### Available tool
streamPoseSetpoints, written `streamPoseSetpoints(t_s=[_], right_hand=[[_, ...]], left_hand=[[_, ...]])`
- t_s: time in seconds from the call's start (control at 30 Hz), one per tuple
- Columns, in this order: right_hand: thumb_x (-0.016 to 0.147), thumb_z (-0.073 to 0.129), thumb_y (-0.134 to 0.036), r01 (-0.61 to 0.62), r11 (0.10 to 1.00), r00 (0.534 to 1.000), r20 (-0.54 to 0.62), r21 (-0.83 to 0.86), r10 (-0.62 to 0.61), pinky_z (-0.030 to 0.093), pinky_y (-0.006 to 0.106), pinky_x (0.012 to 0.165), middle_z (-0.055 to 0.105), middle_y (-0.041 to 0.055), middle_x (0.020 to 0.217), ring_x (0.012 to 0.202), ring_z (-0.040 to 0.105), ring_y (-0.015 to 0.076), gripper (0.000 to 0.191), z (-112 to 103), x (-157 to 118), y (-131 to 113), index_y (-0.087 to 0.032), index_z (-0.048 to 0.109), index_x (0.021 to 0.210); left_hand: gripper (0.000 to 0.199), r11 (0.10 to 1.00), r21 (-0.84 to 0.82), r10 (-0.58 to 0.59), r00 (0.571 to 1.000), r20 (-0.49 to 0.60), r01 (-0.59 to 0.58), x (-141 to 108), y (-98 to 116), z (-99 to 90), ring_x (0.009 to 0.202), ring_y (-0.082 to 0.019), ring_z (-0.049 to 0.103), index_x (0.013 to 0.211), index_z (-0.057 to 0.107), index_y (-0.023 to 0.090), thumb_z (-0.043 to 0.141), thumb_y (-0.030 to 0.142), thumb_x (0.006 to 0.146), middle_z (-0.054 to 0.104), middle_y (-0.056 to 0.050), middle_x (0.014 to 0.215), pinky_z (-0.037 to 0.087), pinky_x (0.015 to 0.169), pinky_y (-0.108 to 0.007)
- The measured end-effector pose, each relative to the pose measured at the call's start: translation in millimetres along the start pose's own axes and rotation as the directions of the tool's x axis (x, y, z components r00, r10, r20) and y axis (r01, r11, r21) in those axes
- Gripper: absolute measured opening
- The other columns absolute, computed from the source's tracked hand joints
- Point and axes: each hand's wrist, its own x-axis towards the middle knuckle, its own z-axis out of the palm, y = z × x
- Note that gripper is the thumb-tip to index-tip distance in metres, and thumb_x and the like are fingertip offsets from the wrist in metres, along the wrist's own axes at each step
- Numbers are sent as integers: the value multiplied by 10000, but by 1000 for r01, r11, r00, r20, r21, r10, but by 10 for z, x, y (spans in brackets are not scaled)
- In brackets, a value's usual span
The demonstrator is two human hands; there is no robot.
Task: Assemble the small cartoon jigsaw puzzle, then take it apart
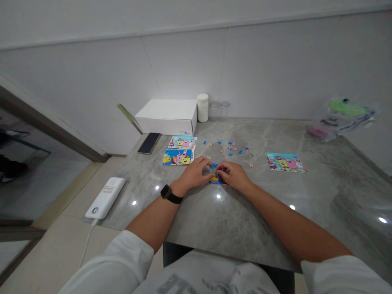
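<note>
A small blue-and-yellow cartoon jigsaw (214, 179) lies flat on the marble-patterned table (226, 220), directly under both hands, which hide much of it, so how much is joined cannot be told. The work looks part-way along: over a dozen loose jigsaw pieces (240, 152) are scattered just beyond, unjoined. The left hand (196, 173) curves round the jigsaw's left side, a gap showing between thumb and forefinger, their tips at its surface. The right hand (235, 174) has its fingers drawn together over the right part; whether either hand pinches a piece is too small to tell. Near the left hand lie two cartoon picture sheets, one blue (177, 157) and one paler (183, 142); well to the right lies another cartoon picture rectangle (286, 163), apart from both hands.
</note>
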Motion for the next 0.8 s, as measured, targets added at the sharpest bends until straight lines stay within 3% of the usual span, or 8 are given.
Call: streamPoseSetpoints(t_s=[0.17,0.8], right_hand=[[897,721,-182,16,991,999,30,-134,-12,451,308,817,766,32,914,861,661,191,92,64,11,64,-237,756,961],[938,689,-207,51,980,994,102,-192,-32,448,312,814,774,41,929,868,662,197,131,90,49,36,-237,778,1029]], left_hand=[[375,999,42,-3,999,54,1,-9,19,30,1109,-249,619,1122,654,227,838,353,820,627,-76,1175,525,986,-403],[395,997,77,-17,993,116,8,-13,-36,78,1108,-244,616,1121,639,230,849,339,805,616,-72,1185,532,973,-392]])
